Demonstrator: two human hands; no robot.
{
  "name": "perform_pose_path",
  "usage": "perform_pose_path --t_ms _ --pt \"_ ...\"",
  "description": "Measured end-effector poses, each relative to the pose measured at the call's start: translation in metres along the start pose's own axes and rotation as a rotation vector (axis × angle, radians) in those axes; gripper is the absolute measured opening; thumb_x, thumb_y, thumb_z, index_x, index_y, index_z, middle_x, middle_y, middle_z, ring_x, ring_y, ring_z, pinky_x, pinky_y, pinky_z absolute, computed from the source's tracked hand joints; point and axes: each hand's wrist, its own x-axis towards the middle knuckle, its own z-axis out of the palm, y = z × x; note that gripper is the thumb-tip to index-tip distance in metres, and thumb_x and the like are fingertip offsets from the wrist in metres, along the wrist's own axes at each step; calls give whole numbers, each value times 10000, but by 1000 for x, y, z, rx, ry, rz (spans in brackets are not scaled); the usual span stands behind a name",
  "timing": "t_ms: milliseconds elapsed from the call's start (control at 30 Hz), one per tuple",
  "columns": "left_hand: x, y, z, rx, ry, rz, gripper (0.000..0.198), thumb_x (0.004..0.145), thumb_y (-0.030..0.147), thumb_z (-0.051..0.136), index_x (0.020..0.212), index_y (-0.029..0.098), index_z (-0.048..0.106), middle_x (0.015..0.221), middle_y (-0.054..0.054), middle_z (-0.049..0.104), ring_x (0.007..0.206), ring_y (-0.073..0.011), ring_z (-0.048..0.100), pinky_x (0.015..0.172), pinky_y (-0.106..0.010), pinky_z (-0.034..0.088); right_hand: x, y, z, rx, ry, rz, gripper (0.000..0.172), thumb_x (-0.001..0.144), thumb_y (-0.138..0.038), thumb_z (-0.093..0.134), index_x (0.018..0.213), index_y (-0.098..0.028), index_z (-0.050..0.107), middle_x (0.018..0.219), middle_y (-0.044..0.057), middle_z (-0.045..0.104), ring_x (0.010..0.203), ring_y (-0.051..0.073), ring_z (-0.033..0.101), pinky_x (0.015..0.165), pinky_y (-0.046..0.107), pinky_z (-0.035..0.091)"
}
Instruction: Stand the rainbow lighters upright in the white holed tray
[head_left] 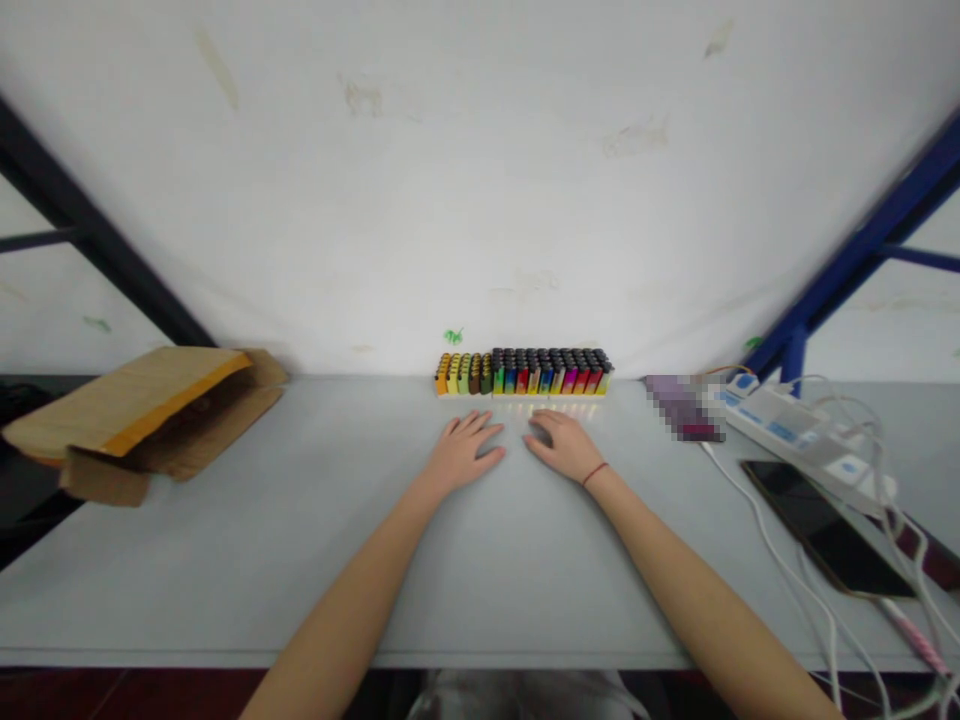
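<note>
Wall (480, 220): white, scuffed, filling the upper half of the frame, with 1 dark post (97, 220) at upper left and 1 blue post (862, 245) at upper right.
Table (337, 570): pale grey, spanning the lower half.
Lighters (552, 372): upright in 1 tight block at the centre of the frame, near the wall; yellow, orange and brown ones on the left of the block, black-topped ones in mixed colours on the right.
Left hand (463, 455): palm down at centre, just below the block, fingers spread and thumb apart from them.
Right hand (562, 445): palm down, just right of centre, thumb and index finger apart; 1 red string (595, 473) circles the wrist.
Carton (176, 400): cardboard, open, on its side at the left.
Right edge: 1 dark-screened phone (814, 520) below a white power strip (806, 440), among white cables (772, 555).
</note>
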Motion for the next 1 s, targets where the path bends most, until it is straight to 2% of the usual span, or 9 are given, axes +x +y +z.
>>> perform_pose_path --t_ms 67,133,233,300,467,633,833,1000 --pt "0 0 0 -6 6 7 513 962 513 453 1410 280 546 1584 -84 405 1483 -280 329 1199 -518 239 0 19 -9 -11 68 123 248 891 -290 526 946 -174 738 1032 120 743 1005 262 662 941 364 468" --pt "0 -1 0 -9 6 12 507 961 508 458 1407 283 549 1586 -81 402 1483 -281 328 1199 -524 241 -2 42 -16 -33 154 289 280 887 -267 472 868 -152 726 930 152 730 925 292 664 866 398 484" --pt "0 -1 0 -7 3 3 504 963 500 458 1408 282 547 1587 -81 401 1483 -283 327 1198 -533 238 -6 74 -22 -60 260 495 305 864 -293 476 988 -129 701 1015 188 710 994 326 639 889 448 472" --pt "0 0 0 -7 3 -2 505 964 500 455 1410 279 545 1587 -82 400 1484 -283 326 1200 -536 232 -7 88 -21 -57 296 564 368 829 -317 528 1094 -102 665 1080 201 697 1065 330 621 945 456 452" --pt "0 -1 0 1 -13 7 531 968 510 439 1421 250 536 1592 -88 391 1490 -287 313 1206 -528 227 4 99 -15 8 282 612 547 765 -433 648 1204 -108 627 1186 218 685 1133 344 623 1001 459 437" --pt "-1 0 -1 15 -11 0 523 971 505 436 1418 253 538 1592 -89 392 1487 -289 317 1204 -519 230 16 103 -16 99 235 636 453 751 -441 650 1112 -170 688 1114 161 729 1133 358 642 999 522 434" --pt "-1 0 -1 14 -4 8 514 967 496 448 1408 252 548 1584 -90 406 1483 -294 323 1202 -522 235 5 103 -18 237 245 636 384 735 -356 660 1073 -175 672 1088 133 746 1048 296 683 953 423 494" --pt "-1 -1 0 27 -2 9 516 970 493 440 1411 245 545 1582 -90 410 1482 -291 325 1202 -526 238 8 99 -21 307 338 666 618 698 -306 707 1268 -167 510 1202 156 709 1083 278 674 934 402 515"
